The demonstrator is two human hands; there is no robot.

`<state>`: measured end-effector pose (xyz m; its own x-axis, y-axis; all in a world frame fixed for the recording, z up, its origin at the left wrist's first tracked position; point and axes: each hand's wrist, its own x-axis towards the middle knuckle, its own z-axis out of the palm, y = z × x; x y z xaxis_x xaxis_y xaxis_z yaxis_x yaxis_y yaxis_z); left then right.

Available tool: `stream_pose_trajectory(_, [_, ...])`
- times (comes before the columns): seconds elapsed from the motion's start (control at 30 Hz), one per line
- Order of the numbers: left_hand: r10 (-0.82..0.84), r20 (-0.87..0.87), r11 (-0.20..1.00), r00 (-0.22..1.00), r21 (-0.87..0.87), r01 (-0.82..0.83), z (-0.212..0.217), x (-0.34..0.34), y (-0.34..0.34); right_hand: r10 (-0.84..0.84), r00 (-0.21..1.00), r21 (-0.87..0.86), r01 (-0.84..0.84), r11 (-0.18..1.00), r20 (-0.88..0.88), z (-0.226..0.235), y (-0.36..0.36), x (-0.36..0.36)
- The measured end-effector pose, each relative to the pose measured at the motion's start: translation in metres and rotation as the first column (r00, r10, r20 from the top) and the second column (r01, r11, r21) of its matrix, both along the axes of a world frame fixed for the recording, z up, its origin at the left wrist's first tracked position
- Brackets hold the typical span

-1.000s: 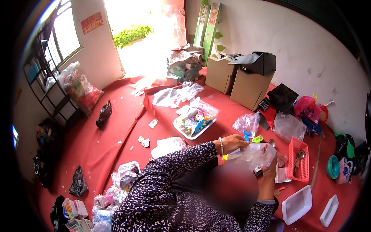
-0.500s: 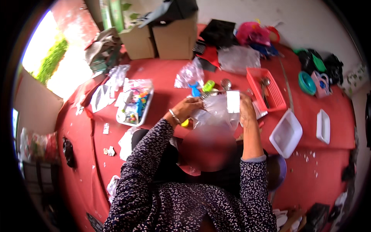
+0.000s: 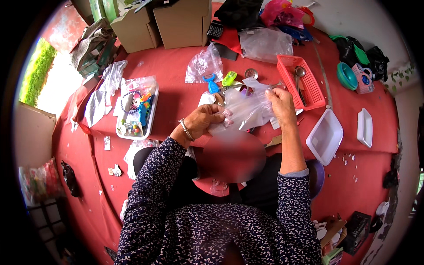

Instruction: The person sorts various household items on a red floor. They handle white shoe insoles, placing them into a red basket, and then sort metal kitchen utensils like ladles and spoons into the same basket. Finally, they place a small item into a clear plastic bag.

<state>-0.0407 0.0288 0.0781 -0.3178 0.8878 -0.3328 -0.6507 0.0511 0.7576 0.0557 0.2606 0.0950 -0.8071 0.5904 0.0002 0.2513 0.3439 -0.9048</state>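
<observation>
Red cloth point(image 3: 176, 95), left hand point(image 3: 204, 120) and right hand point(image 3: 281, 104) pinching clear plastic bag point(image 3: 247, 111), pink basket point(image 3: 304, 84) just beside

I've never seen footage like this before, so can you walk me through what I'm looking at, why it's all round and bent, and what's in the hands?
There is no machine here. A person wears a wide fisheye camera on the head, looking down, so straight edges curve toward the rim. The patterned sleeves coming up from the bottom are the person's own arms. The left hand and right hand both grip a clear plastic bag, stretched between them. Below is a red surface. On it lie a red basket with spoons, two empty white trays, a white tray of small colourful toys, more clear bags and cardboard boxes.
</observation>
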Motion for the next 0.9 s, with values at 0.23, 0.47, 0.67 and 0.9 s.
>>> stream_pose_trajectory(0.23, [0.199, -0.097, 0.978, 0.975, -0.048, -0.204, -0.005, 0.01, -0.004, -0.227, 0.88, 0.39, 0.398, 0.83, -0.416, 0.005, -0.007, 0.0])
stream_pose_trajectory(0.47, [0.213, -0.465, 0.967, 0.859, -0.025, -0.254, -0.02, 0.02, 0.001, 0.163, 0.987, -0.411, -0.151, 0.899, -0.006, 0.018, -0.063, 0.008])
stream_pose_trajectory(0.67, [0.199, -0.662, 0.967, 0.723, 0.01, -0.256, -0.031, 0.027, 0.007, 0.238, 0.971, -0.508, -0.224, 0.832, -0.039, -0.018, -0.08, -0.001])
stream_pose_trajectory(0.9, [0.378, -0.26, 0.923, 0.888, 0.031, -0.384, -0.018, 0.03, 0.003, 0.045, 0.995, -0.583, -0.086, 0.808, -0.084, -0.011, -0.07, -0.003])
